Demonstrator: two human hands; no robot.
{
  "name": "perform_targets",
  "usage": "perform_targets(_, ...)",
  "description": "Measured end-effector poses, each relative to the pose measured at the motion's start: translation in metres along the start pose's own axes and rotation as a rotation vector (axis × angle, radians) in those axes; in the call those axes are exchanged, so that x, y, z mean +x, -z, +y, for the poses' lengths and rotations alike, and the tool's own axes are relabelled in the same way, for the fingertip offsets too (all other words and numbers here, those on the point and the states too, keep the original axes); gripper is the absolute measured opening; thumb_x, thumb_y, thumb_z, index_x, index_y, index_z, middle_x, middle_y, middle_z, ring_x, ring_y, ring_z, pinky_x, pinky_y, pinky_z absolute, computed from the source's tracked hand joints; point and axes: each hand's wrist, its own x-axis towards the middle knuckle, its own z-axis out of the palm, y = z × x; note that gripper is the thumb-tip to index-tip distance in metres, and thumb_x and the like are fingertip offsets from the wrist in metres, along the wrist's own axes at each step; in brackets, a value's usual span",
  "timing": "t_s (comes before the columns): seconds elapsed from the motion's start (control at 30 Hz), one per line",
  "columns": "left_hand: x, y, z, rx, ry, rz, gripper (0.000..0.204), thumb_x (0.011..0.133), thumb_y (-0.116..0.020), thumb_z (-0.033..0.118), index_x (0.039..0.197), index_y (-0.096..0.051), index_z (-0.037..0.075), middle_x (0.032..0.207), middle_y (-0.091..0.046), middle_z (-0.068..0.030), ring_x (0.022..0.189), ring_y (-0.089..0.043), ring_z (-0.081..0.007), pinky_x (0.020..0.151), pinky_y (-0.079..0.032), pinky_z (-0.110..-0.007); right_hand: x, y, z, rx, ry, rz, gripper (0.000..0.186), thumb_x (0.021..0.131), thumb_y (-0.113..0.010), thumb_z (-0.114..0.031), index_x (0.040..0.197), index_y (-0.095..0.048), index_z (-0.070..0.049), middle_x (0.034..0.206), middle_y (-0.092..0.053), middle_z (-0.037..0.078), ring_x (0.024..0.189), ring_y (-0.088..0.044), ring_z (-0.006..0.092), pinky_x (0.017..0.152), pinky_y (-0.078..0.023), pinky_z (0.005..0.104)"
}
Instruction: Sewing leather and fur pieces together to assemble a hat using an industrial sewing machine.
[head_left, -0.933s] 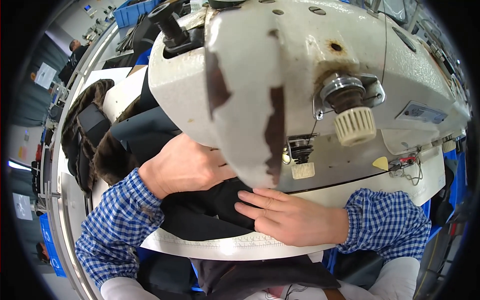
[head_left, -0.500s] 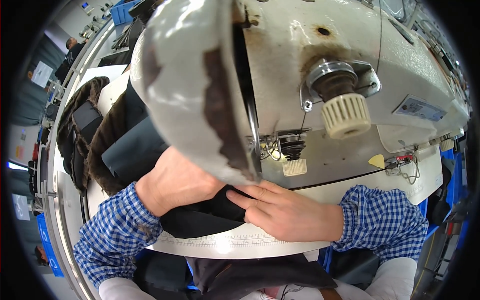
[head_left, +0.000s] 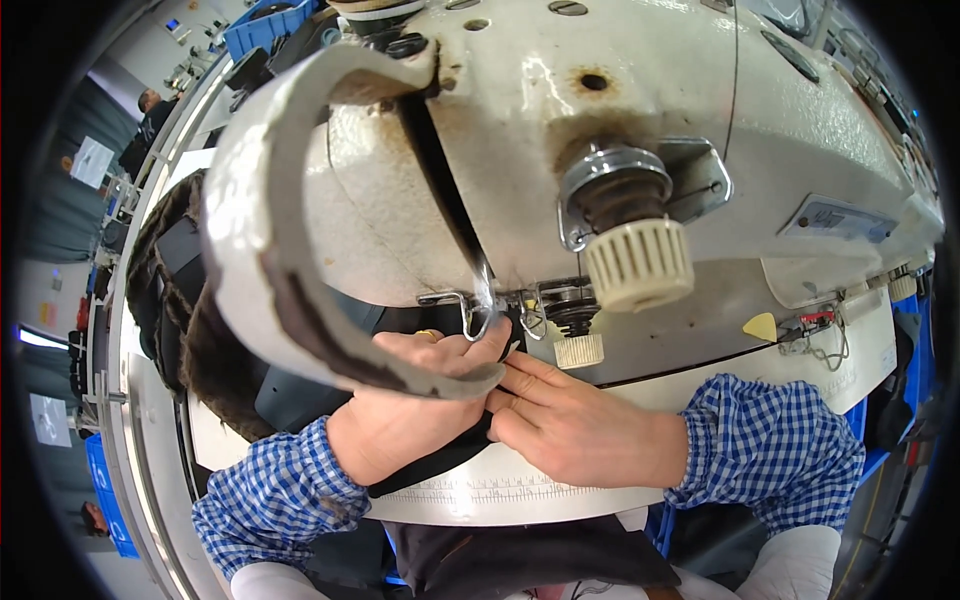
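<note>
Admittedly, I can't tell whether the left hand's (head_left: 405,425) and right hand's (head_left: 590,430) fingers grip the black fabric (head_left: 435,465) beneath them on the white tabletop (head_left: 560,505); crowded near the sewing machine's (head_left: 640,100) needle end, they could get pricked, or pull unevenly and skew it.

A flat white table (head_left: 865,350) holds a big, cream metal sewing machine (head_left: 740,220), smooth black cloth (head_left: 430,470) and fluffy brown cloth (head_left: 210,350).
</note>
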Motion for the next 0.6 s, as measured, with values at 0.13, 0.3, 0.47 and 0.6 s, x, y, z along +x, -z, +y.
perform_targets(0.13, 0.006, -0.001, 0.006, -0.019, 0.080, 0.033, 0.019, 0.082, -0.068, 0.010, 0.099, -0.073, 0.003, 0.063, -0.065, -0.0069, 0.053, -0.065, -0.0234, 0.047, -0.048, -0.034, 0.000, 0.000, 0.003, 0.077, -0.019, 0.012, 0.021, 0.081, -0.061, -0.013, 0.097, -0.060, 0.001, 0.101, -0.068, 0.015, 0.109, -0.062, 0.0286, 0.104, -0.046, 0.0392)
perform_targets(0.3, 0.001, -0.004, 0.008, -0.055, 0.093, 0.091, 0.023, 0.083, -0.067, 0.010, 0.104, -0.071, 0.001, 0.065, -0.064, -0.0078, 0.055, -0.064, -0.0233, 0.050, -0.048, -0.037, 0.000, 0.000, 0.010, 0.293, -0.030, -0.022, 0.017, 0.081, -0.061, -0.010, 0.096, -0.061, -0.003, 0.102, -0.068, 0.012, 0.112, -0.061, 0.0287, 0.103, -0.046, 0.0402)
perform_targets(0.47, -0.034, 0.043, 0.043, 0.158, 0.265, -0.086, 0.045, 0.073, -0.066, 0.007, 0.118, -0.067, 0.003, 0.089, -0.058, -0.0072, 0.083, -0.061, -0.0256, 0.069, -0.051, -0.035, 0.003, -0.008, 0.003, 0.504, 0.102, -0.040, 0.017, 0.084, -0.062, -0.007, 0.100, -0.063, -0.001, 0.114, -0.068, 0.018, 0.126, -0.056, 0.0334, 0.112, -0.041, 0.0443)
perform_targets(0.6, -0.074, 0.053, 0.044, 0.183, 0.338, 0.072, 0.058, 0.062, -0.065, -0.002, 0.119, -0.068, 0.002, 0.102, -0.064, -0.0117, 0.092, -0.061, -0.0309, 0.081, -0.051, -0.040, 0.012, -0.015, -0.020, 0.550, 0.104, -0.095, 0.021, 0.083, -0.061, -0.005, 0.103, -0.064, -0.001, 0.116, -0.067, 0.020, 0.125, -0.057, 0.0371, 0.115, -0.038, 0.0454)
